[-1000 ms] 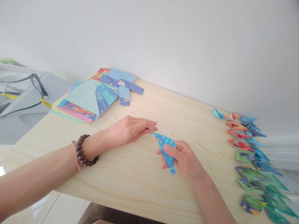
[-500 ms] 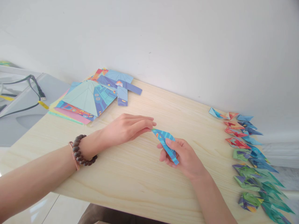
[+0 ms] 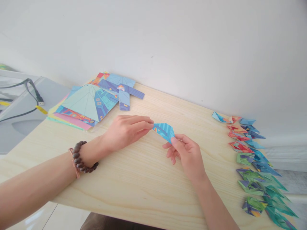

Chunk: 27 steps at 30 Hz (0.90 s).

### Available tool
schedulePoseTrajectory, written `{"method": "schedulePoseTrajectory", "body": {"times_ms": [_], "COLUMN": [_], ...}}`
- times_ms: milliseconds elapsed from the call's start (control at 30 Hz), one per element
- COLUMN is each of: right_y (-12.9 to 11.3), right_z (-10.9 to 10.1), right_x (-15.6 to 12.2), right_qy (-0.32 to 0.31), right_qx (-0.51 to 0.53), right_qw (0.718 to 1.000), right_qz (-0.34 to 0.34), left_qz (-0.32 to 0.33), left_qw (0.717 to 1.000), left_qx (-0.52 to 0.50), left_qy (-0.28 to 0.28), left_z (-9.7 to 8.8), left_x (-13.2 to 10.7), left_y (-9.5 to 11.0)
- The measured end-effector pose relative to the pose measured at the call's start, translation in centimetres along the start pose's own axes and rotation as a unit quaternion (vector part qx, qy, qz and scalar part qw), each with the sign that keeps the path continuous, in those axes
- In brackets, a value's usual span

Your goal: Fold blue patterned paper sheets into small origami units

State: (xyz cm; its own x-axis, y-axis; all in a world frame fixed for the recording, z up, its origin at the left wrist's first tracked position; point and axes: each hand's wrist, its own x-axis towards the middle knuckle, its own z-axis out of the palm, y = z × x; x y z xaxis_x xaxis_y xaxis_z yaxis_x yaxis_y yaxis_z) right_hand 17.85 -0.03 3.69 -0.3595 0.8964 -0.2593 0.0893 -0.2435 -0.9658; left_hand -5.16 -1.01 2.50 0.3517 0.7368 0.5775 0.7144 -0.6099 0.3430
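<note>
A small folded piece of blue striped paper (image 3: 163, 130) is held between both hands just above the light wooden table (image 3: 134, 179). My left hand (image 3: 126, 129), with a dark bead bracelet (image 3: 80, 158) on its wrist, pinches the paper's left tip with closed fingers. My right hand (image 3: 185, 153) pinches the paper's right end between thumb and forefinger, its other fingers curled beneath.
A stack of patterned coloured paper sheets (image 3: 92, 100) lies at the table's far left. Several folded paper pieces (image 3: 254, 159) in blue, red and green lie in a row along the right edge. A grey surface with cables (image 3: 26, 102) stands to the left. A white wall runs behind.
The blue paper has been turned from a steep slant to nearly level. My right hand shifted its hold from the paper's middle to its right end. Both hands moved slightly away from me.
</note>
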Motion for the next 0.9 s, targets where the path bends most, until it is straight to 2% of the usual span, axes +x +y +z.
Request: {"method": "schedulePoseTrajectory", "body": {"times_ms": [67,133,200,267,333,467,667,800,900], "right_y": [0.1,0.3,0.3,0.3,0.2,0.2,1.4,1.9,1.7], "right_z": [0.4,0.6,0.6,0.6,0.6,0.6,0.7,1.0,1.1], "right_x": [-0.1,-0.2,-0.4,-0.5,-0.7,-0.8,-0.8,-0.8,-0.7], "right_qy": [0.063,0.094,0.082,0.058,0.06,0.115,0.137,0.138,0.129], "right_qx": [-0.073,-0.152,-0.233,-0.298,-0.331,-0.302,-0.25,-0.186,-0.198], "right_qw": [0.995,0.982,0.962,0.936,0.915,0.905,0.884,0.88,0.852], "right_qz": [-0.027,-0.067,-0.119,-0.177,-0.222,-0.277,-0.37,-0.416,-0.467], "left_qz": [-0.029,-0.066,-0.082,-0.068,-0.053,-0.061,-0.056,-0.077,-0.132], "left_qw": [0.998,0.992,0.986,0.986,0.987,0.98,0.966,0.941,0.913], "left_qx": [-0.042,-0.083,-0.112,-0.128,-0.137,-0.185,-0.246,-0.321,-0.381], "left_qy": [-0.029,-0.071,-0.092,-0.082,-0.066,-0.049,-0.06,-0.069,-0.067], "left_z": [-0.1,-0.2,-0.2,-0.1,0.0,0.0,-0.1,0.5,0.7], "left_x": [0.3,0.5,0.6,0.5,0.4,0.2,0.0,-0.3,-0.3], "left_y": [0.4,0.9,1.3,1.6,1.7,1.8,2.4,3.2,3.7]}}
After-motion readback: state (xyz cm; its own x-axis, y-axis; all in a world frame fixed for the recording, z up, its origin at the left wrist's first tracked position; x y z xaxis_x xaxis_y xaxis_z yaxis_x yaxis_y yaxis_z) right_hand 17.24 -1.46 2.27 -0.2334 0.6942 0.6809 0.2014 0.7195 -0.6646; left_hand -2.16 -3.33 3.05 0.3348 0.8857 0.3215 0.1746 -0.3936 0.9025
